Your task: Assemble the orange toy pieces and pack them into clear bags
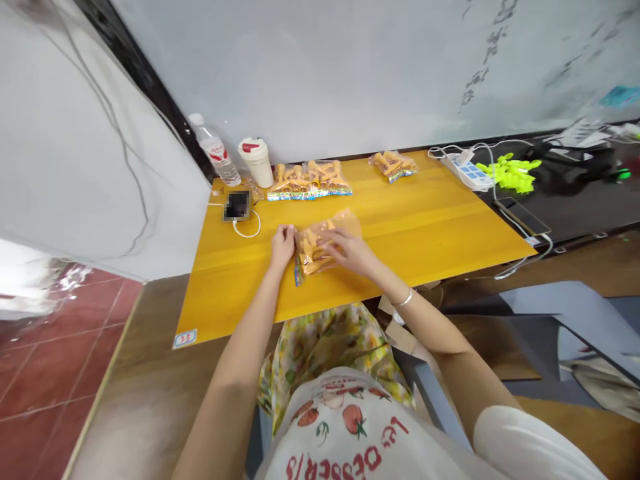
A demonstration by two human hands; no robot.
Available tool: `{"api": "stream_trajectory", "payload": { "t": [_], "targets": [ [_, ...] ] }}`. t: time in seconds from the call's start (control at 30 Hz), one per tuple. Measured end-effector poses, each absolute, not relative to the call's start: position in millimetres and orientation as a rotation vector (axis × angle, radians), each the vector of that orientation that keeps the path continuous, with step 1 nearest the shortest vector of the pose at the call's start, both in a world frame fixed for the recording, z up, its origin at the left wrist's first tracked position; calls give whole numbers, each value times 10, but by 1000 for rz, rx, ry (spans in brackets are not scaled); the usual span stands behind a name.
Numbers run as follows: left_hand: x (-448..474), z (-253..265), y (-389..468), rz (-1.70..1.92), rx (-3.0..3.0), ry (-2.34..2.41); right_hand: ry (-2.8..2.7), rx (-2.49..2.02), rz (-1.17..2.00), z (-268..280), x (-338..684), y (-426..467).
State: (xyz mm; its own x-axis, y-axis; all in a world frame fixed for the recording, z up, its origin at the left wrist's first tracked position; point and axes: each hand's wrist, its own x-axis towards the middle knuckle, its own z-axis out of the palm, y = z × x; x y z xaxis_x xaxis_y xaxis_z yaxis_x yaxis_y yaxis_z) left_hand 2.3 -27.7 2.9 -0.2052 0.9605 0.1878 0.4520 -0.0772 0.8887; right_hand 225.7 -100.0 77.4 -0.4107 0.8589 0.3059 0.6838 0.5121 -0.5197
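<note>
A clear plastic bag of orange pieces (311,253) lies on the yellow board (415,233), its coloured label strip towards the left. My left hand (283,247) is closed at the bag's left edge, thumb and fingers pinched on it. Over the bag's right part reaches my right hand (353,253), fingers apart and resting on the plastic, covering some of the contents. Behind them, similar packed bags (310,181) lie side by side near the wall. One more such bag (393,165) lies farther right.
A water bottle (215,150), a lidded white cup (257,162) and a phone (237,205) with a white cable stand or lie at the back left. To the right are a power strip (470,172), bright yellow-green pieces (513,173) and a dark flat device (523,217).
</note>
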Motion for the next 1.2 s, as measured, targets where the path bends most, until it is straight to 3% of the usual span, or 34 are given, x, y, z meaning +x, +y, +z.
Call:
{"api": "stream_trajectory", "payload": {
  "t": [0.17, 0.27, 0.5, 0.9, 1.2],
  "targets": [
    [-224, 3, -491, 1150, 1688, 1850, -1706, -1598, 363, 566, 2887, -872],
    [-216, -22, -598, 1049, 1841, 1882, -1828, -1727, 501, 397, 3017, -929],
    [-140, -35, -712, 1029, 1970, 1897, -1777, -1356, 683, 337, 2696, -1155],
    [-161, -44, -711, 1018, 1962, 1896, -2516, -932, 343, 503, 2671, -896],
    [-135, -6, -709, 926, 1938, 1886, -2586, -1066, 392, 460, 2543, -814]
  ]
}}
